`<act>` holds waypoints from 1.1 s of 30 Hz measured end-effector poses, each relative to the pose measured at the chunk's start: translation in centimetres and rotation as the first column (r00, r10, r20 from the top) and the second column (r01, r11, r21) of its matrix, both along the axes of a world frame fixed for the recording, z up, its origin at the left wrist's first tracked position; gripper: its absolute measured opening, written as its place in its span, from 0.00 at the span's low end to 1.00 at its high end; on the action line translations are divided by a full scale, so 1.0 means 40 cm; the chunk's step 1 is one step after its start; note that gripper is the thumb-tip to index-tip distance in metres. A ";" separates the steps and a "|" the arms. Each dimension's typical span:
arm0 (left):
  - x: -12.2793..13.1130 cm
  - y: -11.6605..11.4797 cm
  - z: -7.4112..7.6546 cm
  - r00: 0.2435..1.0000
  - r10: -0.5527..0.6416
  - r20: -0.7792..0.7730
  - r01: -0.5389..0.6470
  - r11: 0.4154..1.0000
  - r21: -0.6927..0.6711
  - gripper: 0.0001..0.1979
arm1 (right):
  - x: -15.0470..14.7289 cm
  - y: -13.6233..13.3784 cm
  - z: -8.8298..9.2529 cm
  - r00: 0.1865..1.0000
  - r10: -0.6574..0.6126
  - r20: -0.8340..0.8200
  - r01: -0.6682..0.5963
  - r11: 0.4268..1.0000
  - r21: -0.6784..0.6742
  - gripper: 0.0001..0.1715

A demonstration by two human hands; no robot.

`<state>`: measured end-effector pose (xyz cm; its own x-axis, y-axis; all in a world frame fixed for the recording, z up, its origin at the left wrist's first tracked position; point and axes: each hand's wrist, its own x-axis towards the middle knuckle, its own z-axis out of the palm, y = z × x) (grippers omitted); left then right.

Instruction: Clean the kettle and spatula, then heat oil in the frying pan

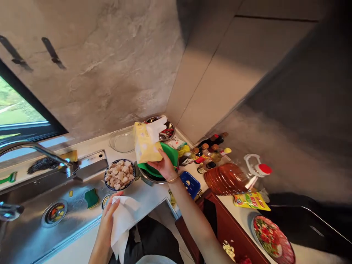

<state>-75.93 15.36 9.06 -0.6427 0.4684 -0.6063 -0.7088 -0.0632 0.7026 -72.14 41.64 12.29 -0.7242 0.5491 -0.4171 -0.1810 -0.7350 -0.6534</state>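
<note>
My right hand [164, 165] is closed on a yellow tissue pack [145, 146], held up over the counter with a white sheet sticking out of its top. My left hand [106, 217] grips a white paper tissue [123, 222] near the front edge of the sink. Just beyond the left hand stands a patterned bowl of pale diced food [119, 174]. Under the pack lies a green lid or plate [169, 154] on a metal pot.
A steel sink [33, 234] with a tap [33, 148], a drain strainer [55, 213] and a green sponge [91, 198] fills the left. A glass lid [122, 141], a metal bowl, sauce bottles [210, 150], a large oil jug [231, 178], a blue box [190, 183] and a plate of chopped red and green food [271, 236] crowd the right counter.
</note>
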 end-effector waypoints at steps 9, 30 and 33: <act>-0.011 0.076 -0.019 0.968 -0.252 0.008 0.252 0.967 -0.025 0.40 | 0.281 0.032 0.095 0.967 -0.256 -0.007 0.245 0.917 0.315 0.24; 0.101 0.072 -0.034 0.754 -0.656 -0.016 0.656 0.754 0.005 0.38 | 0.579 -0.257 0.055 0.775 -0.631 0.028 0.604 0.753 0.263 0.19; 0.099 0.066 -0.041 0.737 -0.676 -0.005 0.676 0.737 0.003 0.36 | 0.598 -0.273 0.056 0.775 -0.631 0.038 0.602 0.756 0.258 0.18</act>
